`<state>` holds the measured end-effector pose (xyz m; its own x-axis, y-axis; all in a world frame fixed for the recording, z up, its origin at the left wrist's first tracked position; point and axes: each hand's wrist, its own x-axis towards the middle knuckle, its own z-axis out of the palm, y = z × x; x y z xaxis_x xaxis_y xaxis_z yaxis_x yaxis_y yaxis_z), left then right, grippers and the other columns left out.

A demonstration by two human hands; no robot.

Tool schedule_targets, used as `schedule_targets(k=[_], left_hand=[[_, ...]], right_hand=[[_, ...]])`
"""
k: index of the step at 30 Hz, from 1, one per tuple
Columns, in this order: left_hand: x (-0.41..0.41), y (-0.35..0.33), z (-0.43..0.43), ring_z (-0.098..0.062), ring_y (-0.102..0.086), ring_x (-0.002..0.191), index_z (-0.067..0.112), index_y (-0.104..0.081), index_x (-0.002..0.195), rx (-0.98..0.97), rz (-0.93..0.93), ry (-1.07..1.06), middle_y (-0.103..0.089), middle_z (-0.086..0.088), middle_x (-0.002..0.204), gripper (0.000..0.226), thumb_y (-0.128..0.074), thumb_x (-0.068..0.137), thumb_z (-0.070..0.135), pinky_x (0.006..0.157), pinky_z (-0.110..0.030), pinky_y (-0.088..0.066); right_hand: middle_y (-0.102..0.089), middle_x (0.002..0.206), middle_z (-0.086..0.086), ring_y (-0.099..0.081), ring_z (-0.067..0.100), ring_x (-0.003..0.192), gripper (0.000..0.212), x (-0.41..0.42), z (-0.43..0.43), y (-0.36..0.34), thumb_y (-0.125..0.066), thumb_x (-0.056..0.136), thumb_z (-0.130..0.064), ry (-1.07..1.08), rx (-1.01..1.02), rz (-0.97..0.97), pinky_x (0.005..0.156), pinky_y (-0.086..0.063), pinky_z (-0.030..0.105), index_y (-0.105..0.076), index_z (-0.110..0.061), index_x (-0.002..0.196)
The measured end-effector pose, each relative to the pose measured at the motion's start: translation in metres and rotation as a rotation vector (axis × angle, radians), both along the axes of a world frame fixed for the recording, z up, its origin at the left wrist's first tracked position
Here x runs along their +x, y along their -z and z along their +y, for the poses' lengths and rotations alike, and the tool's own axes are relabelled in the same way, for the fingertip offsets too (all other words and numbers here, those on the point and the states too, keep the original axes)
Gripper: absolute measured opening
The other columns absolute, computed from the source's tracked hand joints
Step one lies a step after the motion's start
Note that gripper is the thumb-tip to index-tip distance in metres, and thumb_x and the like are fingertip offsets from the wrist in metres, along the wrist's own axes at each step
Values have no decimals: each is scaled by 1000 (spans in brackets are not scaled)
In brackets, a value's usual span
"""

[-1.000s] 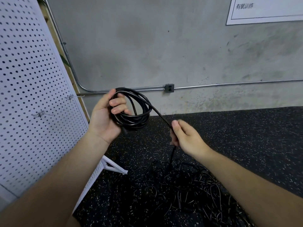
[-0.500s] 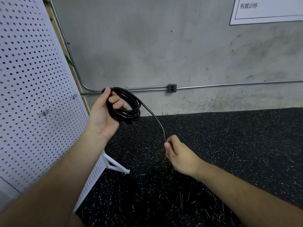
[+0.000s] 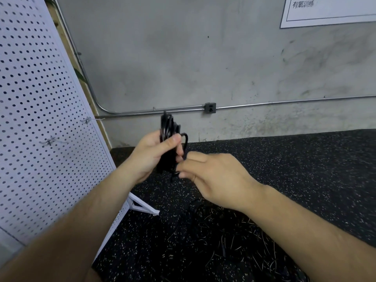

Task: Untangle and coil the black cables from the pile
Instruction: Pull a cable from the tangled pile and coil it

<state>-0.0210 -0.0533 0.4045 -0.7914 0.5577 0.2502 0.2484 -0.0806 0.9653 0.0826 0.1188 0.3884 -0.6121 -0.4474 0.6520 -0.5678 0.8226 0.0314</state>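
Observation:
My left hand [image 3: 151,154] grips a coiled black cable [image 3: 167,127], held upright and seen edge-on in front of the wall. My right hand [image 3: 213,178] is right beside it, its fingertips pinching the cable's loose end at the coil's lower edge. A tangled pile of black cables [image 3: 230,239] lies on the floor below my right forearm, partly hidden by it.
A white pegboard [image 3: 40,119] on a white foot [image 3: 142,206] leans at the left. The floor is black speckled rubber [image 3: 305,169]. A grey concrete wall behind carries a metal conduit with an outlet box [image 3: 210,108] and a white sign [image 3: 329,9].
My right hand has come up from near the pile to the coil, bringing the cable's free end with it. The coil has turned from face-on to edge-on in my left hand.

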Motion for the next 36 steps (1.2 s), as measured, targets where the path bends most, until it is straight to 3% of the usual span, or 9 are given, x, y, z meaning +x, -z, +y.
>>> schedule_targets(k=[5, 8, 10, 14, 20, 24, 29, 33, 36], left_hand=[[14, 8, 21, -20, -60, 65, 4, -63, 92, 55, -103, 104, -62, -14, 77, 22, -68, 93, 25, 62, -24, -54], [14, 5, 22, -16, -50, 47, 6, -60, 83, 62, -155, 123, -56, -4, 60, 23, -62, 90, 28, 57, -28, -46], [15, 4, 24, -14, -43, 42, 11, -58, 76, 99, -200, 149, -49, -2, 56, 21, -59, 91, 27, 57, -31, -43], [21, 2, 29, -11, -31, 41, 14, -50, 80, 150, -345, 253, -35, 4, 53, 23, -57, 93, 31, 56, -30, -38], [22, 3, 29, -11, -40, 46, 13, -59, 72, 120, -312, 407, -44, 3, 56, 37, -80, 82, 41, 62, -28, -48], [24, 1, 29, -7, -41, 45, 15, -57, 65, 168, -316, 417, -45, 6, 53, 35, -83, 80, 32, 60, -26, -50], [24, 1, 30, -4, -40, 42, 13, -54, 61, 193, -400, 462, -40, 7, 51, 40, -85, 80, 30, 56, -24, -50], [29, -3, 31, -8, -38, 43, 14, -51, 61, 70, -328, 381, -38, 4, 50, 38, -73, 89, 24, 56, -25, -47], [34, -1, 40, -15, -45, 47, 14, -51, 63, -41, -233, 150, -45, 2, 53, 37, -64, 98, 20, 59, -31, -49]], right_hand=[[-69, 89, -10, -67, 18, 72, 34, -1, -5, -7, -49, 99, -55, 152, -348, -26, 61, -56, 38, -66, -25, 99], [-58, 75, -10, -54, 8, 63, 48, -1, -1, -15, -64, 82, -69, 310, -671, -195, 57, -43, 21, -49, -24, 91], [-53, 82, -11, -48, 6, 63, 54, -5, 8, -18, -63, 79, -71, 359, -707, -174, 58, -40, 20, -47, -22, 95], [-45, 118, -11, -49, -5, 97, 72, -13, 28, -18, -52, 77, -74, 305, -715, -235, 81, -46, 24, -51, -22, 127], [-54, 111, -16, -53, -4, 97, 61, -15, 33, -10, -52, 79, -77, 372, -782, -264, 80, -45, 18, -57, -31, 120], [-60, 129, -17, -57, -4, 118, 78, -16, 41, -8, -62, 66, -87, 49, -986, -628, 105, -45, 28, -49, -44, 130], [-64, 127, -17, -61, 2, 120, 95, -14, 46, -3, -87, 56, -60, 20, -995, -844, 107, -46, 30, -44, -37, 137], [-70, 104, -9, -67, 10, 98, 37, -17, 37, -7, -76, 86, -29, 187, -992, -764, 83, -49, 23, -59, -26, 118], [-68, 85, -5, -67, 16, 80, 14, -20, 35, -6, -63, 92, -37, 395, -862, -606, 70, -50, 32, -60, -24, 95]])
